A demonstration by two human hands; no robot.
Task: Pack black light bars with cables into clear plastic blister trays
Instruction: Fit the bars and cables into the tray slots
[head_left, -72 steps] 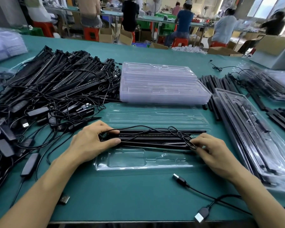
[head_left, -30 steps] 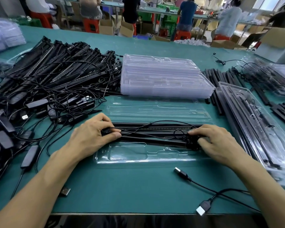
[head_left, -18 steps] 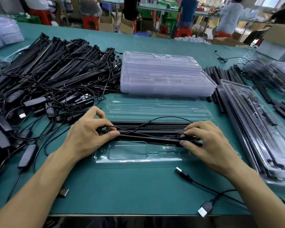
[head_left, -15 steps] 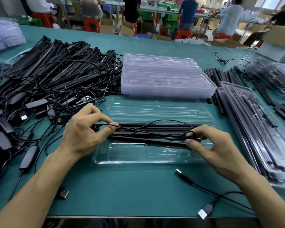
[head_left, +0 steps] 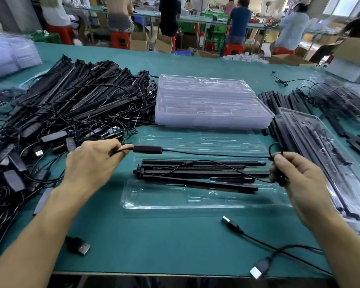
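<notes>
Your left grip (head_left: 92, 161) pinches the cable (head_left: 216, 155) at centre frame; your right grip (head_left: 295, 175) clutches its looped far end.

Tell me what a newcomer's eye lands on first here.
The tangled heap of black light bars and cables sprawling at the left grabs attention first. Front and centre, the left hand and right hand stretch a thin black cable above black bars lying in a clear plastic blister tray.
</notes>
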